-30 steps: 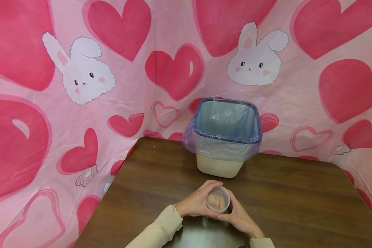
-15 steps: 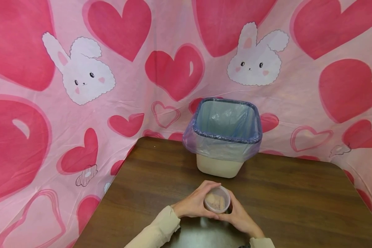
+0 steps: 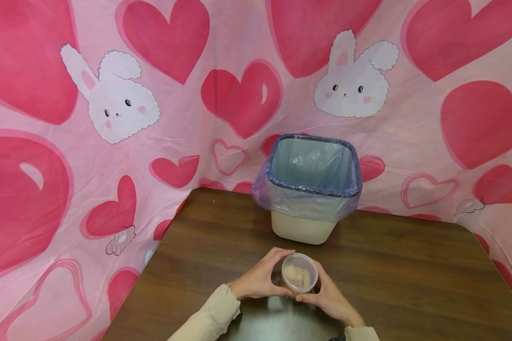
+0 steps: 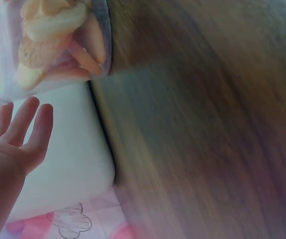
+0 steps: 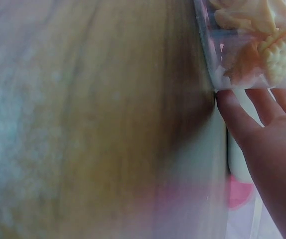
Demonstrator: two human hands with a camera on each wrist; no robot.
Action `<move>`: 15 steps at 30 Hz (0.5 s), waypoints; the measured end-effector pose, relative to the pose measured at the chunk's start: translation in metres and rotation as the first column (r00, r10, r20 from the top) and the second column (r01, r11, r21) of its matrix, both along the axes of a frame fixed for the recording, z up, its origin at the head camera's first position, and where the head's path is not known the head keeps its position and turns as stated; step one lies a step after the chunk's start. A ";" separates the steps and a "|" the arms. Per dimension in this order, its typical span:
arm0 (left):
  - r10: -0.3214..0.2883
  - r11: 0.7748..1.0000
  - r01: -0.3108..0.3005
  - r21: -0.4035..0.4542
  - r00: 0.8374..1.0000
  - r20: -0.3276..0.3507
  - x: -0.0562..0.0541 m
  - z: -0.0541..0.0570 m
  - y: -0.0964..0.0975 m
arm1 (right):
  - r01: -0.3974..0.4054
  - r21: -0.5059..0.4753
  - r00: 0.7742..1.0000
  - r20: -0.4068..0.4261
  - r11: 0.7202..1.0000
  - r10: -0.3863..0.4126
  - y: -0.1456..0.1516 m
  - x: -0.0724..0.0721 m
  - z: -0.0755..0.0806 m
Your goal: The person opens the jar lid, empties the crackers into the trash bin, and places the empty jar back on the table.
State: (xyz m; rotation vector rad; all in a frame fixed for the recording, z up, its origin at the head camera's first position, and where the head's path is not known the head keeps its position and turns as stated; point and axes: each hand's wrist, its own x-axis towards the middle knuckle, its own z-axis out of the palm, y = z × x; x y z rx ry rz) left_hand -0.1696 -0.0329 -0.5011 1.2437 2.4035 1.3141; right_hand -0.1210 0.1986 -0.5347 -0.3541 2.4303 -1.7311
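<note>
A clear, round plastic tub (image 3: 299,272) with a translucent top stands upright on the brown table. Biscuits (image 5: 281,54) of mixed shapes lie in it, one of them with a dimpled surface. My right hand (image 3: 332,297) holds the tub's right side, its thumb at the front and fingers further back. On the other side my left hand (image 3: 258,279) is spread around the tub with a gap between palm and wall. In the left wrist view its fingers (image 4: 42,124) are extended and apart from the tub.
Behind the hands stands a cream waste bin (image 3: 303,228) lined with a bluish-purple plastic bag (image 3: 281,201). The wooden table (image 3: 409,274) reaches back to a pink cloth backdrop (image 3: 298,128) printed with hearts and rabbits.
My left hand has moved left, away from the tub, opening a gap. The tub is slightly turned or shifted, its contents more visible; the right hand stays in place.
</note>
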 end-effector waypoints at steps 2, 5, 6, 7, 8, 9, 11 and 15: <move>0.003 1.000 -0.003 0.001 1.000 0.028 0.000 0.000 -0.001 | -0.005 -0.012 1.000 -0.005 1.000 0.005 0.001 0.000 -0.001; 0.009 1.000 -0.010 0.008 0.996 0.085 -0.001 0.000 -0.004 | -0.017 -0.028 1.000 -0.010 0.999 0.017 0.001 0.000 -0.001; 0.012 1.000 -0.013 0.010 0.995 0.098 -0.001 0.001 -0.005 | -0.020 -0.033 1.000 -0.010 0.999 0.020 0.001 0.000 -0.002; 0.016 1.000 -0.017 0.013 0.994 0.108 -0.001 0.001 -0.005 | -0.022 -0.037 1.000 -0.012 0.999 0.022 0.001 0.000 -0.002; 0.018 1.000 -0.020 0.018 0.994 0.112 -0.001 0.000 -0.006 | -0.022 -0.039 1.000 -0.015 0.999 0.022 0.001 0.000 -0.002; 0.020 1.000 -0.022 0.019 0.994 0.111 -0.001 0.000 -0.007 | -0.021 -0.040 1.000 -0.018 0.999 0.021 0.001 0.000 -0.002; 0.025 0.999 -0.028 0.024 0.994 0.103 -0.002 0.000 -0.008 | -0.017 -0.037 1.000 -0.025 0.999 0.016 0.001 0.000 -0.003; 0.040 0.999 -0.042 0.025 0.996 0.084 -0.004 0.000 -0.010 | -0.004 -0.016 0.999 -0.032 1.000 0.004 0.001 -0.001 -0.003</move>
